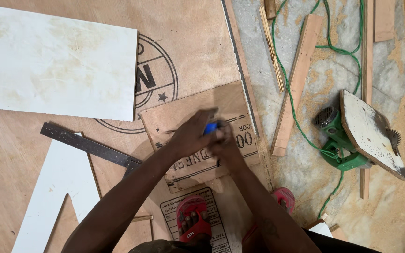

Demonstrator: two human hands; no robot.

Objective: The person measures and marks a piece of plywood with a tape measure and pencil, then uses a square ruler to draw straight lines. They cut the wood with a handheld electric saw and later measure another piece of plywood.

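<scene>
My left hand [191,133] and my right hand [225,140] meet over a small brown plywood piece [174,117] that lies on a big plywood sheet [198,42]. Between the fingers of both hands sits a small blue object [210,127]; its kind is too hidden to tell. Both hands are closed around it, fingers touching each other just above the small board's printed face.
A white laminated board [52,61] lies at the upper left, a white cut-out piece [52,192] at the lower left, a dark metal square [90,146] between them. A green circular saw [352,136] with green cord [291,93], wood strips [296,79] and sawdust lie right. My red sandals [193,218] are below.
</scene>
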